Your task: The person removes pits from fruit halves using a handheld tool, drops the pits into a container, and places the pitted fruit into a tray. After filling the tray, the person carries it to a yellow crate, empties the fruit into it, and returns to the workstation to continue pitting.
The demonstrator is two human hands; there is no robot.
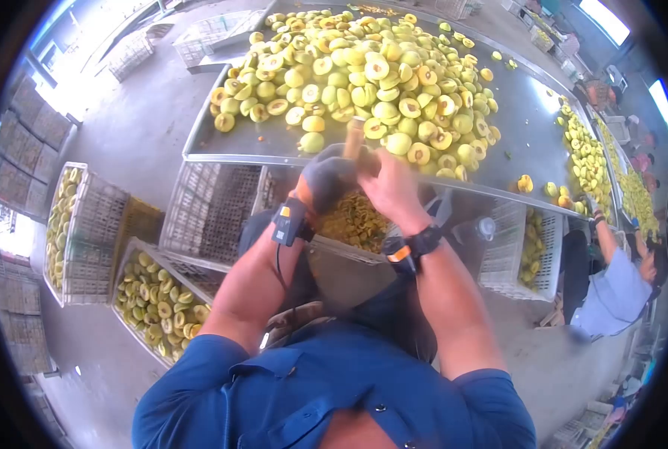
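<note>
My left hand (328,178), in a grey glove, is closed above the near edge of the metal table (274,153). What it holds is hidden. Against it, my bare right hand (391,188) is closed at a tool with a wooden handle (355,141), which points up and away from me; its working end is hidden, and blur obscures the exact grip. Just beyond my hands lies a large heap of halved yellow-green fruit (379,71), some with brown pit hollows showing. Below them, a crate holds yellow-brown scraps (356,221).
Plastic crates of fruit halves stand at left (100,239), lower left (128,318) and under the table at right (498,258). An upended crate (206,213) is beside my legs. A co-worker (611,292) reaches toward another fruit pile (588,161) on the right.
</note>
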